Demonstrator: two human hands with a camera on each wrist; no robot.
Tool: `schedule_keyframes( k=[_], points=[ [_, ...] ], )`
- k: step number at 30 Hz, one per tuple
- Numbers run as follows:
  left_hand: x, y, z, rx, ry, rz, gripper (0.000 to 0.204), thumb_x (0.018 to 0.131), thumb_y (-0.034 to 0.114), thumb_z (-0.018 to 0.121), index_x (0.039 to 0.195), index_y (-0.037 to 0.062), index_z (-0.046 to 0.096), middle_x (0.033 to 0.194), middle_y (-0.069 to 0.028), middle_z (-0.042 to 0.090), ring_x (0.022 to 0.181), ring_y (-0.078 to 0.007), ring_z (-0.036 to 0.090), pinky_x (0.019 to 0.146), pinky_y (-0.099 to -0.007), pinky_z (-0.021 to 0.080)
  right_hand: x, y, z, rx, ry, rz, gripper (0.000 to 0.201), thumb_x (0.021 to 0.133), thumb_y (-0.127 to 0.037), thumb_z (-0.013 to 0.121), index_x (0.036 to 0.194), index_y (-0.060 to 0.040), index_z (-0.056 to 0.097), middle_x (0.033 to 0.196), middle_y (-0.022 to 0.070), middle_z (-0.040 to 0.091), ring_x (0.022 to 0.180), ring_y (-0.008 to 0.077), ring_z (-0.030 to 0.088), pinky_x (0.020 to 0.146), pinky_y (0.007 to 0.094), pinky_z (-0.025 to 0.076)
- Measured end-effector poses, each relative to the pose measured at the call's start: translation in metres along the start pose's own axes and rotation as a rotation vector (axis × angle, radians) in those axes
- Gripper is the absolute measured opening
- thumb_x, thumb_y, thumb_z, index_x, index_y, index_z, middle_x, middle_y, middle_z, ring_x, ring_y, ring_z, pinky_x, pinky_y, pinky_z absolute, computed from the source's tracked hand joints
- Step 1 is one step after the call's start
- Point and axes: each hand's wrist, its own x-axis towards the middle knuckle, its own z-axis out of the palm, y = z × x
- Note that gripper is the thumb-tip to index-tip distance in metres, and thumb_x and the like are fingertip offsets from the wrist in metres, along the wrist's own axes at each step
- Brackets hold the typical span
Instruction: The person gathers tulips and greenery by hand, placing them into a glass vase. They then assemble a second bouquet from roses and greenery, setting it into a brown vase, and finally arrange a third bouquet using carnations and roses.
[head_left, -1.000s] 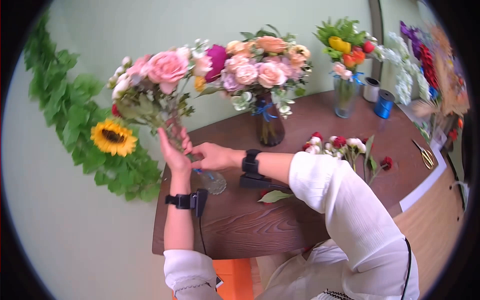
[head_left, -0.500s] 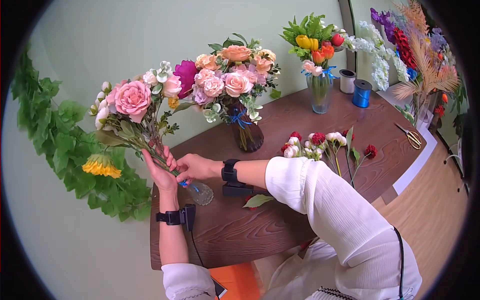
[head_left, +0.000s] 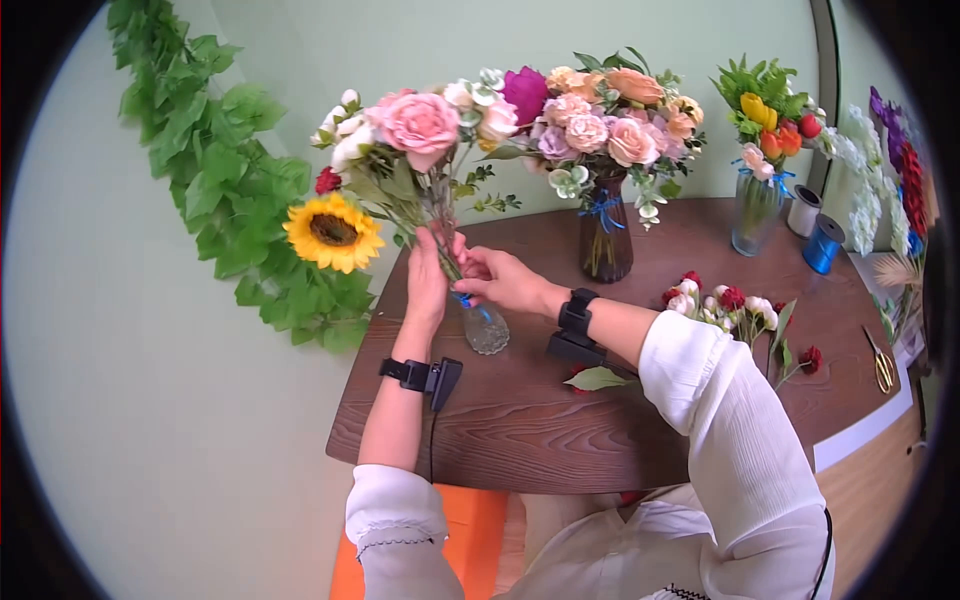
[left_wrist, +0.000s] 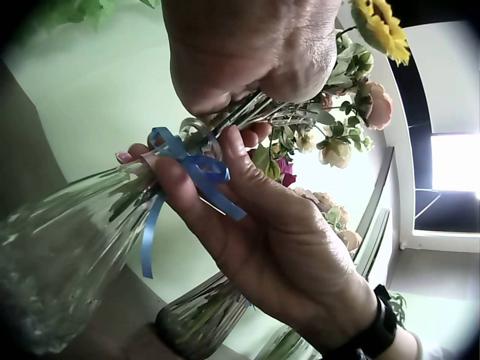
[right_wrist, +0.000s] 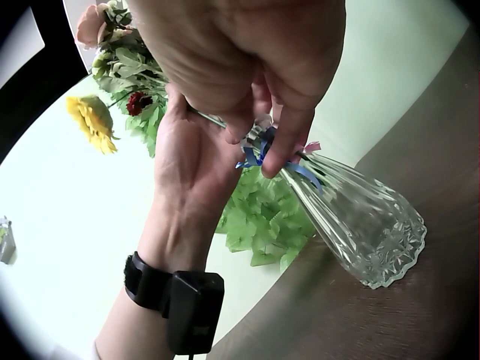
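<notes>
A clear glass vase (head_left: 487, 331) holds long-stemmed flowers, among them a pink rose (head_left: 418, 126) and a sunflower (head_left: 333, 232). My left hand (head_left: 428, 287) has its fingers round the stems above the vase's mouth. Just below, my right hand (head_left: 511, 284) pinches the neck, beside a blue ribbon bow (left_wrist: 191, 163) seen in the left wrist view. In the right wrist view the vase (right_wrist: 360, 225) is tilted, the ribbon (right_wrist: 304, 175) trails from its neck, and my right hand's finger and thumb close on the neck. The right hand partly hides the stems there.
A dark vase (head_left: 606, 240) of peach roses stands behind on the table (head_left: 540, 430). Farther right are a tulip vase (head_left: 757, 215), ribbon spools (head_left: 823, 243), loose red and white flowers (head_left: 732, 299) and scissors (head_left: 882, 365). Green leaves (head_left: 225, 190) hang on the wall.
The head view has swung, so hands and bouquet lie farther right and higher than half a second ago. The sunflower now faces the camera. Both hands keep similar grips.
</notes>
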Motion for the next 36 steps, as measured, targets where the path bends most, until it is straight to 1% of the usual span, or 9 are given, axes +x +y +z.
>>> schedule_keyframes(
  k=[8,14,16,18,22,24,26,31,36],
  points=[
    [-0.02,-0.037,-0.021,0.113,0.068,-0.011,0.048,0.101,0.043,0.038,0.12,0.0007,0.051,0.115,-0.0053,0.054,0.107,-0.0143,0.049,0.094,-0.0292,0.038,0.0,0.003,-0.001,-0.003,0.049,0.019,0.035,0.086,-0.004,0.065,0.114,0.0026,0.044,0.093,0.0076,0.057,0.081,0.0127,0.06,0.067,0.0266,0.057],
    [-0.038,-0.049,-0.034,0.104,0.082,-0.108,0.041,0.1,0.036,0.045,0.127,0.0052,0.047,0.108,0.0014,0.05,0.091,-0.0082,0.044,0.082,-0.025,0.037,0.0,0.003,0.003,-0.139,0.075,-0.004,0.051,0.084,-0.006,0.067,0.124,0.004,0.037,0.092,0.0126,0.059,0.073,0.0142,0.062,0.062,0.0283,0.055],
    [-0.04,-0.051,-0.043,0.501,0.054,0.013,0.041,0.097,0.033,0.052,0.128,0.0063,0.048,0.103,0.0011,0.053,0.084,-0.0083,0.045,0.073,-0.0258,0.04,-0.002,-0.001,0.005,-0.274,0.062,-0.082,0.053,0.083,-0.008,0.065,0.127,0.0015,0.037,0.092,0.0151,0.061,0.071,0.0152,0.063,0.06,0.0292,0.054],
    [-0.052,-0.028,-0.025,0.602,0.022,0.014,0.035,0.097,0.026,0.051,0.123,0.003,0.052,0.113,-0.0052,0.058,0.101,-0.0136,0.054,0.086,-0.0281,0.044,-0.011,-0.011,0.011,-0.374,0.118,-0.142,0.043,0.084,-0.01,0.063,0.123,0.0029,0.048,0.095,0.0141,0.065,0.075,0.0159,0.064,0.062,0.0307,0.054],
    [-0.06,-0.039,-0.032,0.643,0.024,0.108,0.027,0.098,0.024,0.051,0.109,0.0016,0.061,0.103,-0.0015,0.061,0.096,-0.012,0.056,0.084,-0.0273,0.045,-0.011,-0.01,0.012,-0.63,0.208,-0.184,0.037,0.084,-0.02,0.064,0.111,0.0043,0.056,0.097,0.0244,0.064,0.094,0.0382,0.063,0.079,0.0427,0.051],
    [-0.061,-0.035,-0.023,0.428,0.149,-0.201,0.03,0.099,0.026,0.05,0.115,0.0018,0.057,0.11,-0.0022,0.058,0.099,-0.0113,0.053,0.087,-0.0269,0.044,-0.014,-0.015,0.016,-0.655,0.283,-0.093,0.039,0.081,-0.019,0.066,0.108,0.0064,0.053,0.096,0.028,0.063,0.098,0.0418,0.06,0.081,0.0445,0.05],
    [-0.061,-0.058,-0.036,0.419,0.086,-0.149,0.031,0.099,0.025,0.049,0.118,0.0016,0.054,0.113,-0.0027,0.057,0.101,-0.0118,0.052,0.088,-0.0271,0.042,-0.013,-0.011,0.018,-0.63,0.293,-0.113,0.039,0.08,-0.017,0.066,0.106,0.0078,0.05,0.095,0.0304,0.062,0.098,0.0448,0.058,0.082,0.0453,0.05],
    [-0.059,-0.078,-0.055,0.893,0.002,0.169,0.034,0.096,0.015,0.052,0.125,-0.0011,0.048,0.118,-0.0042,0.054,0.106,-0.0157,0.051,0.093,-0.0296,0.04,-0.009,-0.014,0.016,-0.599,0.311,-0.147,0.037,0.077,-0.026,0.065,0.078,0.0101,0.061,0.083,0.0304,0.061,0.09,0.0426,0.06,0.076,0.0447,0.051],
    [-0.063,-0.085,-0.052,0.603,0.153,-0.022,0.033,0.094,0.012,0.052,0.123,-0.0022,0.05,0.122,-0.0134,0.056,0.112,-0.0242,0.053,0.096,-0.0364,0.04,-0.02,-0.027,0.016,-0.704,0.288,-0.18,0.043,0.073,-0.032,0.069,0.08,0.0093,0.062,0.084,0.0301,0.062,0.089,0.043,0.061,0.075,0.0435,0.052]
  ],
)
